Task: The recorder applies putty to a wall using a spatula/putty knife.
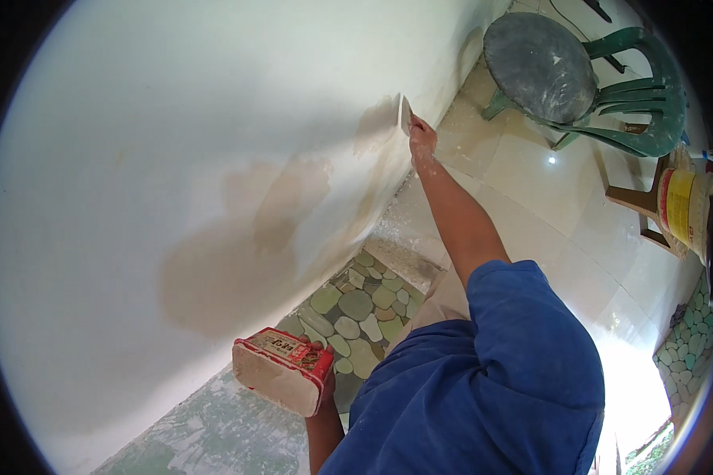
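Right hand [422, 136] is gripping a small flat putty blade [405, 115] against the white wall [174, 119], upper centre; left hand [323, 372] is gripping a red-rimmed rectangular plastic tub [281, 370], bottom centre.

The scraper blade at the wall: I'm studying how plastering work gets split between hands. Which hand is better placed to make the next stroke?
Probably the right hand: it holds the scraper blade against the wall. The left hand is occupied with the red-rimmed tub, low and away from the wall.

right hand [422, 139] pressing scraper [405, 115] to wall [174, 103]
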Tool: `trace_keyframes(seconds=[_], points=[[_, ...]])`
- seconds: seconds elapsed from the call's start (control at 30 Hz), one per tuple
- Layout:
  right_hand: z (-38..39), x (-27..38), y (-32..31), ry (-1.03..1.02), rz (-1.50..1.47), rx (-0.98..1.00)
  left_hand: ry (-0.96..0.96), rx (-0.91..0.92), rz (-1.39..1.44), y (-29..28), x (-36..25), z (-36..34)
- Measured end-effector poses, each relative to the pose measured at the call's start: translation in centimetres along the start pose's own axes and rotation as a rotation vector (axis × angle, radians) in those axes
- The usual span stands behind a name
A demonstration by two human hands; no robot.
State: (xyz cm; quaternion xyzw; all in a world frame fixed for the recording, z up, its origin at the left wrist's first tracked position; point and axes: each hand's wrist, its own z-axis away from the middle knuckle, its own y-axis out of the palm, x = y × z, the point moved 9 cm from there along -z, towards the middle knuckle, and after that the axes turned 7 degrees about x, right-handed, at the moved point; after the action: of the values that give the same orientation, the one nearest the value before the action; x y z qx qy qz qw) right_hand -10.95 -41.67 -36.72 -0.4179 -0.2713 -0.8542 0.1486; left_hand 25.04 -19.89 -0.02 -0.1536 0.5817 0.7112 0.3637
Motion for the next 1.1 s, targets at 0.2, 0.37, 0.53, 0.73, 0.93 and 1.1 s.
trace_keyframes(seconds=[0.2,0.37,0.53,0.73,0.93,1.1], points=[[6.5,-2.0,3.7,-0.007,-0.033,0.094,-0.002,-0.020,0.033,-0.1,0.2,0.1],[16.3,-3.3,6.6,0.072,-0.013,0.322,0.002,-0.042,-0.007,-0.6,-0.2,0.1],[14.8,-5.4,4.3,0.117,-0.049,0.460,0.011,0.003,-0.009,-0.1,0.2,-0.7],[6.8,-4.0,1.0,0.113,-0.073,0.073,-0.021,-0.032,0.054,-0.6,0.6,-0.1],[14.0,-4.9,6.9,0.152,-0.086,0.148,-0.013,-0.025,0.022,-2.1,-0.1,0.6],[17.0,-5.6,5.7,0.160,-0.031,0.393,-0.029,0.006,0.056,-0.8,0.4,-0.3]])
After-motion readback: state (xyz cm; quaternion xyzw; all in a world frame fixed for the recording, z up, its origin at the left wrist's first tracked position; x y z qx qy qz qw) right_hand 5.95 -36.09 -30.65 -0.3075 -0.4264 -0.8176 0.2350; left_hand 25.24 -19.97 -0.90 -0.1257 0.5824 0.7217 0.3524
